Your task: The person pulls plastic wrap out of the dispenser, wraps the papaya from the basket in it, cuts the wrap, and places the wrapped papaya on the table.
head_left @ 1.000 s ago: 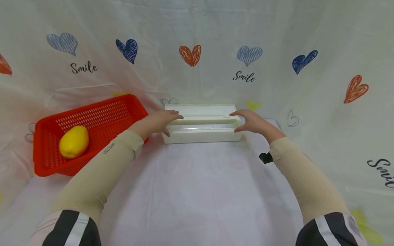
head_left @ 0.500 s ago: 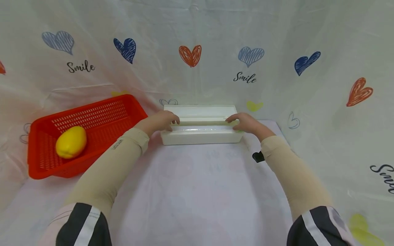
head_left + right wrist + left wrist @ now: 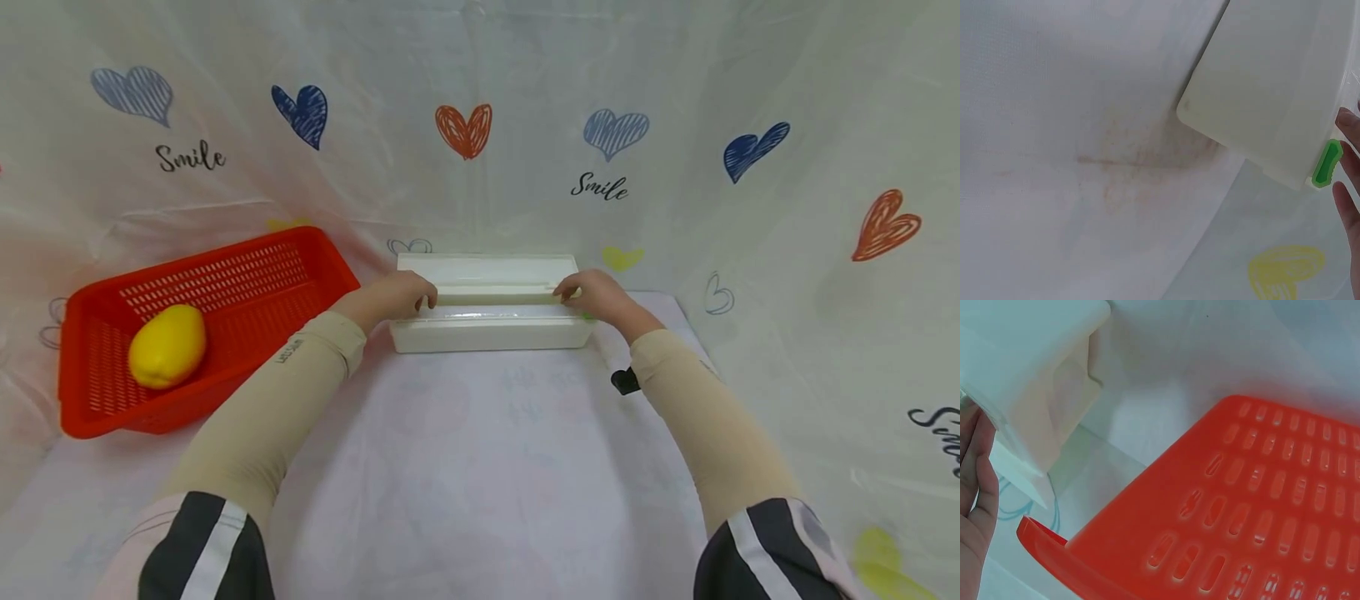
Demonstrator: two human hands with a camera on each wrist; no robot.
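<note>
A long white cling film dispenser point(image 3: 491, 337) stands at the back of the table with its lid point(image 3: 487, 270) tipped back. Clear shiny cling film point(image 3: 498, 312) shows along its opening. My left hand point(image 3: 392, 300) reaches over the left end, fingers curled down, pinching the film's edge. At the right end my right hand point(image 3: 604, 302) does the same with thumb and fingertips. A green cutter slider point(image 3: 1327, 164) sits at the dispenser's corner, close beside the right fingers in the right wrist view. The left fingertips are partly cut off in the left wrist view.
A red perforated basket point(image 3: 225, 321) stands on the left, next to my left forearm, with a yellow lemon-like fruit point(image 3: 167, 347) inside. White cloth point(image 3: 480, 467) covers the table. Behind it hangs a sheet point(image 3: 525, 67) printed with hearts and "Smile".
Both hands have moved inward over the dispenser's ends, and their spread fingers have closed down onto the film. The view has shifted slightly; basket and fruit stay put.
</note>
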